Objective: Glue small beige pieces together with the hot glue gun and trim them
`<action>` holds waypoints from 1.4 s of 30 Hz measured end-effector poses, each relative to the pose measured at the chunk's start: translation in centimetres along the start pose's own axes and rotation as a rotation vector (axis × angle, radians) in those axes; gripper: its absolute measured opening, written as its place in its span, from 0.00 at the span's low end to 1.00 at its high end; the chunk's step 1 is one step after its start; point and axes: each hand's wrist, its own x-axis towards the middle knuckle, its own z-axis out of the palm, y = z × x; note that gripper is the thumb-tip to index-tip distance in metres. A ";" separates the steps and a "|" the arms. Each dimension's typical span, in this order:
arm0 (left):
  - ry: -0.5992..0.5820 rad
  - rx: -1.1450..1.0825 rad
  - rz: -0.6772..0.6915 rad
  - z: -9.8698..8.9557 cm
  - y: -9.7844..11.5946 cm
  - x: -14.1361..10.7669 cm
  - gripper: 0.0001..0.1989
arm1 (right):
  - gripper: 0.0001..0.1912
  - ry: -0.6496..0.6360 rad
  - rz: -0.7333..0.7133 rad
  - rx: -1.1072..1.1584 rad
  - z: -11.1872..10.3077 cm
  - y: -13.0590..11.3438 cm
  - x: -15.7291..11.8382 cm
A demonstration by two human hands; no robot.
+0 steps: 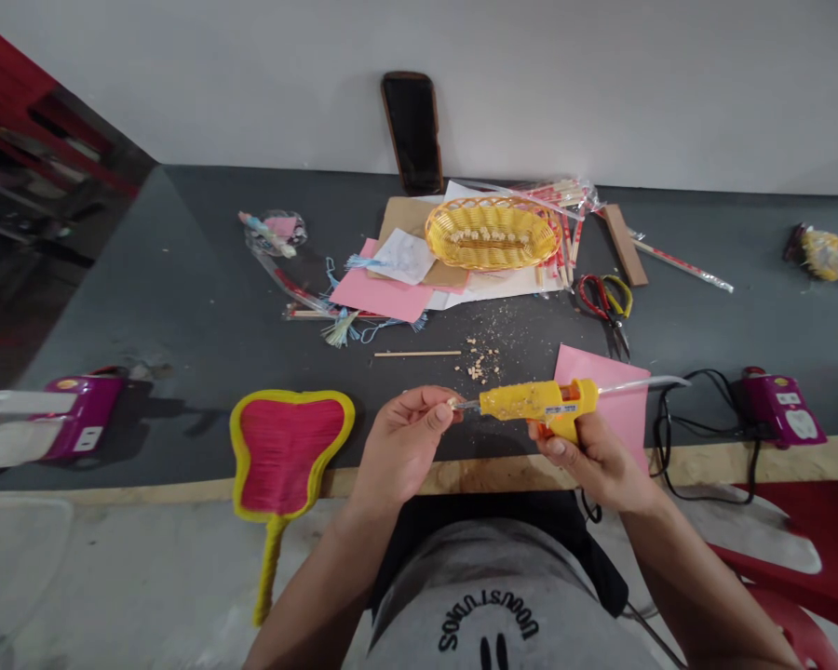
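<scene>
My right hand is wrapped round the handle of a yellow hot glue gun, with a clear glue stick poking out of its back. The nozzle points left at the fingertips of my left hand. Those fingers are pinched on a small pale piece, mostly hidden, whose kind I cannot make out. Just beyond the gun lie small wooden bits and crumbs and a thin wooden stick. Under my right wrist is a pink sheet of paper.
A yellow woven basket holds small pale pieces at the back. Scissors and a wooden block lie right of it. A pink-and-yellow fan overhangs the front edge. Purple power boxes stand at both sides; a phone leans on the wall.
</scene>
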 end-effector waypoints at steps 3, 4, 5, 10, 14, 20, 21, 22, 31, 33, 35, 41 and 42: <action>0.000 0.001 0.004 0.1 0.0 0.0 0.15 | 0.11 -0.002 0.022 0.005 0.0 -0.2 0.1; 0.002 0.001 0.005 0.1 0.0 0.0 0.15 | 0.11 -0.003 0.025 0.003 0.0 -0.2 0.1; 0.004 0.002 0.009 0.1 0.0 0.1 0.15 | 0.11 -0.001 0.025 -0.001 0.0 -0.2 0.1; 0.015 0.029 0.038 0.1 0.0 0.0 0.14 | 0.10 0.004 0.009 -0.018 0.0 -0.2 0.2; 0.011 0.032 0.059 0.1 -0.1 0.0 0.13 | 0.10 0.004 0.008 -0.016 -0.1 -0.1 0.1; 0.009 0.039 0.084 0.2 -0.2 0.2 0.13 | 0.08 0.019 -0.009 -0.008 0.0 0.4 0.0; 0.015 0.041 0.086 0.2 -0.2 0.2 0.13 | 0.09 0.014 -0.002 0.004 0.0 0.4 -0.1; 0.023 0.042 0.092 0.1 -0.2 0.3 0.13 | 0.09 0.006 0.009 0.023 0.0 0.4 -0.1; 0.055 0.052 0.117 -0.6 -0.6 0.6 0.12 | 0.16 0.314 0.146 0.085 -4.2 0.1 1.2; 0.049 0.059 0.104 -0.7 -0.7 0.6 0.12 | 0.17 0.405 0.189 0.010 -5.4 0.7 2.1; 0.042 0.067 0.093 -0.8 -0.8 0.5 0.12 | 0.20 0.444 0.212 -0.041 -6.2 1.6 3.0; 0.043 0.089 0.069 -1.4 -1.1 0.3 0.12 | 0.28 0.479 0.322 -0.323 -7.3 3.9 4.4; 0.045 0.089 0.064 -1.5 -1.2 0.3 0.12 | 0.30 0.496 0.361 -0.439 -7.4 4.1 4.4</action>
